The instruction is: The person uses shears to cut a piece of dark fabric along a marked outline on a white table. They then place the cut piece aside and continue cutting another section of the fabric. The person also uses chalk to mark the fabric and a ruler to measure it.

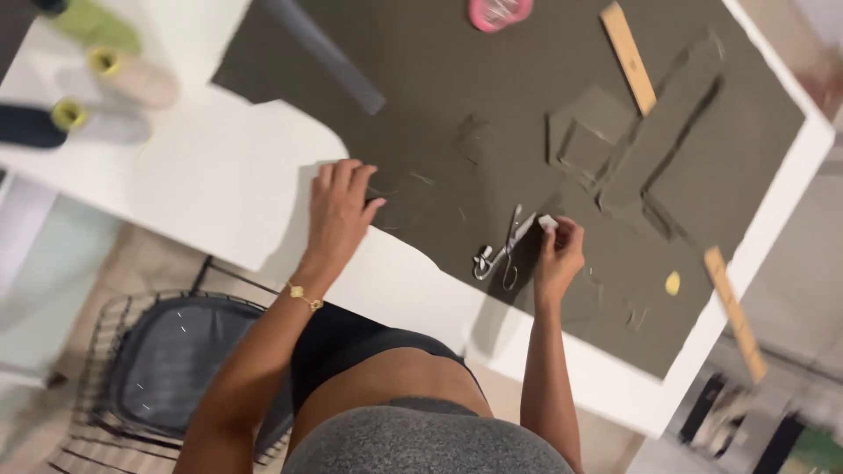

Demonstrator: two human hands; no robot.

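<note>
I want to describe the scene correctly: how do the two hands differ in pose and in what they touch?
The left hand lies spread and flat on the dark fabric at its cut edge; the right hand is curled, pinching a small white piece beside the scissors. Both rest over the same fabric.

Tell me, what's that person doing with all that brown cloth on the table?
A person leans over a white table spread with dark olive-brown fabric. The left hand lies flat on the fabric's edge. The right hand pinches a small white piece, maybe chalk, right beside silver scissors lying on the cloth. Cut fabric pieces and a wooden ruler lie farther up, and thread cones rest at the table's corner.
</note>
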